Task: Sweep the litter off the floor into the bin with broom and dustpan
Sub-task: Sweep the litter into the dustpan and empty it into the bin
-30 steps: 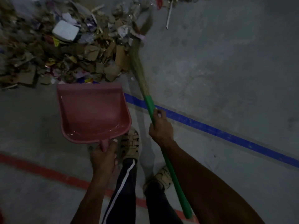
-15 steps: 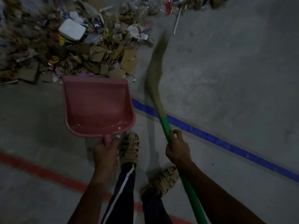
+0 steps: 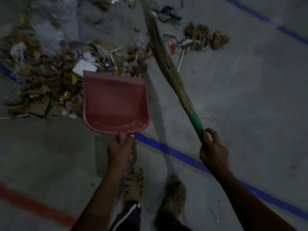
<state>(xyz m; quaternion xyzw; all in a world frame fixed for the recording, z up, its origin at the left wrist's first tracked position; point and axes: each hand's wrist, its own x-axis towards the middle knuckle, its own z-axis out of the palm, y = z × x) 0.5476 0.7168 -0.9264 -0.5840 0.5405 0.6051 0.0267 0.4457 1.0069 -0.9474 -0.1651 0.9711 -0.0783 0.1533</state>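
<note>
Dustpan and broom at the litter pile

Left hand (image 3: 120, 151) grips the pink dustpan (image 3: 115, 104) by the litter (image 3: 50, 72); right hand (image 3: 214, 151) grasps the broom (image 3: 173, 77).

- We take this for an industrial hall, a warehouse or factory floor, not a home: the concrete floor (image 3: 241, 90) is bare, grey and scuffed, and runs past every edge of the view.
- Painted lane lines cross it, as in a works: a blue line (image 3: 180, 155) running diagonally, a second blue line (image 3: 283, 29) at the far right, and a red line (image 3: 36, 207) near our feet.
- The litter heap (image 3: 50, 77) is mostly torn cardboard, wrappers and a white foam piece (image 3: 84, 68), which looks like packing waste.
- The light is dim, and no furniture shows.
</note>
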